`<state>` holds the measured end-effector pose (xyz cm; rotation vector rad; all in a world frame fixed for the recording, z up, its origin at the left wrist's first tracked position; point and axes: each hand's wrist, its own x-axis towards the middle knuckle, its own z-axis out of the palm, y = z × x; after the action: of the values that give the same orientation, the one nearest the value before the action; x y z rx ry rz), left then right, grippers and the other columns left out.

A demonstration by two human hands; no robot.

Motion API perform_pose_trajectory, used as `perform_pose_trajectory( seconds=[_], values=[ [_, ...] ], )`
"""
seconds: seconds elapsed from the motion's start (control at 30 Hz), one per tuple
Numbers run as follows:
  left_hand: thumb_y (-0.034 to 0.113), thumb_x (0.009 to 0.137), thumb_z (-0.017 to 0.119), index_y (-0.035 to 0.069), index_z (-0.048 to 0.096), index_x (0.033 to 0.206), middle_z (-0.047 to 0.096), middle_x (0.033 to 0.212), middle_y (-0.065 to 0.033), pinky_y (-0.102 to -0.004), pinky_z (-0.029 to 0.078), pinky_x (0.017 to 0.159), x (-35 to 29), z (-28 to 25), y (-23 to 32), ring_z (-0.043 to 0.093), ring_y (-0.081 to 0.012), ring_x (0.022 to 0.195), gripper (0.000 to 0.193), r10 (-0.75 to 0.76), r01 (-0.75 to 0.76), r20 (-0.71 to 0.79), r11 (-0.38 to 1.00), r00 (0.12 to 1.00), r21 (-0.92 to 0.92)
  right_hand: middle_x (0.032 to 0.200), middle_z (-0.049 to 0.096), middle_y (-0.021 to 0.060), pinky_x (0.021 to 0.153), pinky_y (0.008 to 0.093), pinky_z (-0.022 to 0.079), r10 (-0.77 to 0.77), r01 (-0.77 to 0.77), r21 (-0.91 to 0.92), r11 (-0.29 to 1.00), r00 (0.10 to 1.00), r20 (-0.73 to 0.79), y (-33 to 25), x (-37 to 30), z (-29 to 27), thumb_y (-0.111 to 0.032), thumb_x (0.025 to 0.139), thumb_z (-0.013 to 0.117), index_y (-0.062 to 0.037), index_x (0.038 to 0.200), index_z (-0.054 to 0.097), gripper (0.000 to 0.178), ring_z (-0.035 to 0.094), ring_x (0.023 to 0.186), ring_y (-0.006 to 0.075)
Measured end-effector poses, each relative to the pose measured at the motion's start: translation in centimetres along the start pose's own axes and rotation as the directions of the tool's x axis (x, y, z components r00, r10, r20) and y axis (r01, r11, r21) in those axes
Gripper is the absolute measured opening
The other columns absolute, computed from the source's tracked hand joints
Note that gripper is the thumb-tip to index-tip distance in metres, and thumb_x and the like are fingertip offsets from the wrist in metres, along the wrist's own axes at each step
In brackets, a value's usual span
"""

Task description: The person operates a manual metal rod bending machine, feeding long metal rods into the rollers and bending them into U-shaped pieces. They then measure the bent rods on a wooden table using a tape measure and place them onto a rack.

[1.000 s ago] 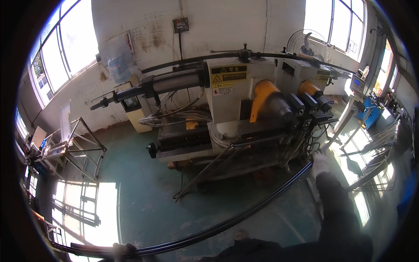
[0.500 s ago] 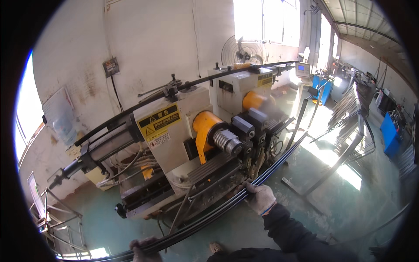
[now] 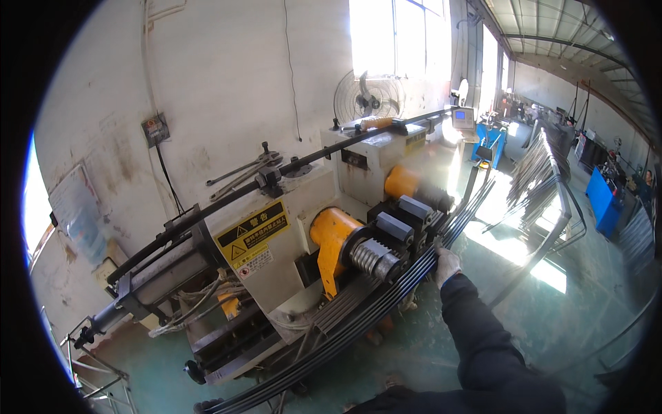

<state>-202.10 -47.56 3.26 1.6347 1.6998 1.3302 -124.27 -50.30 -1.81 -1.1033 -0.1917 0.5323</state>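
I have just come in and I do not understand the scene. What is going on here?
A person's right hand, in a light glove, grips a bundle of long dark bars. The left hand is barely visible by the bars at the lower edge, so its grip is unclear. The bundle slants along the front of a pale machine; whether they touch cannot be told. To the right stands a metal rack with many thin rods.

Rods [image 3: 412, 279] before machine [image 3: 296, 241], fan [image 3: 369, 103] behind it
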Motion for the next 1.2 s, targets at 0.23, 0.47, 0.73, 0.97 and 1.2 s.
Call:
perform_pose_trajectory(
  seconds=[0.23,0.47,0.73,0.97,1.2],
  values=[
    [0.036,0.125,0.058,-0.009,0.068,0.148,0.071,0.144,-0.0245,-0.0508,0.051,0.127,1.0,7.6,2.3,0.066,-0.0378,0.140,0.052,-0.603,0.475,0.286,0.178,0.745,-0.862,0.111,0.084,0.0091,0.088,0.0371,0.063,-0.014,-0.003,0.187,0.982,0.996,0.092,1.7,4.6,5.4,-0.028,0.116,0.056,-0.0018,0.129,0.081,0.038,0.079,0.096,0.0240],
    [0.034,0.126,0.052,-0.008,0.067,0.148,0.070,0.145,-0.0248,-0.0536,0.046,0.132,0.8,16.9,6.6,0.063,-0.0392,0.144,0.050,-0.531,0.639,0.501,0.103,0.683,-0.762,0.117,0.085,0.0110,0.099,0.0409,0.060,-0.324,0.314,-0.342,0.886,0.946,0.029,2.4,13.2,-2.6,-0.030,0.118,0.056,0.0005,0.132,0.080,0.040,0.079,0.110,0.0282],
    [0.037,0.125,0.054,-0.008,0.070,0.145,0.072,0.147,-0.0237,-0.0519,0.044,0.132,-1.3,18.1,6.7,0.063,-0.0391,0.145,0.052,-0.290,0.562,0.508,0.149,0.811,-0.814,0.136,0.081,0.0285,0.111,0.0497,0.055,-0.169,-0.005,-0.786,0.618,0.976,-0.139,1.3,10.2,4.6,-0.050,0.118,0.062,0.0001,0.140,0.080,0.058,0.073,0.133,0.0447],
    [0.040,0.122,0.061,-0.008,0.070,0.146,0.072,0.149,-0.0236,-0.0546,0.044,0.133,-2.2,19.7,9.0,0.065,-0.0393,0.143,0.054,-0.420,0.578,0.494,0.094,0.762,-0.811,0.118,0.084,0.0272,0.104,0.0457,0.060,-0.472,0.512,-0.495,0.702,0.855,0.216,7.5,16.8,-0.4,-0.020,0.121,0.051,-0.0013,0.129,0.083,0.038,0.078,0.120,0.0448],
    [0.034,0.124,0.056,-0.007,0.069,0.148,0.071,0.151,-0.0244,-0.0572,0.047,0.130,-1.1,20.4,10.4,0.066,-0.0412,0.141,0.049,-0.541,0.572,0.393,0.209,0.743,-0.793,0.133,0.083,0.0229,0.108,0.0461,0.060,-0.095,0.446,-0.751,-0.487,0.828,0.553,9.3,17.0,4.4,-0.016,0.119,0.049,-0.0039,0.133,0.080,0.036,0.076,0.127,0.0370]
  ],
)
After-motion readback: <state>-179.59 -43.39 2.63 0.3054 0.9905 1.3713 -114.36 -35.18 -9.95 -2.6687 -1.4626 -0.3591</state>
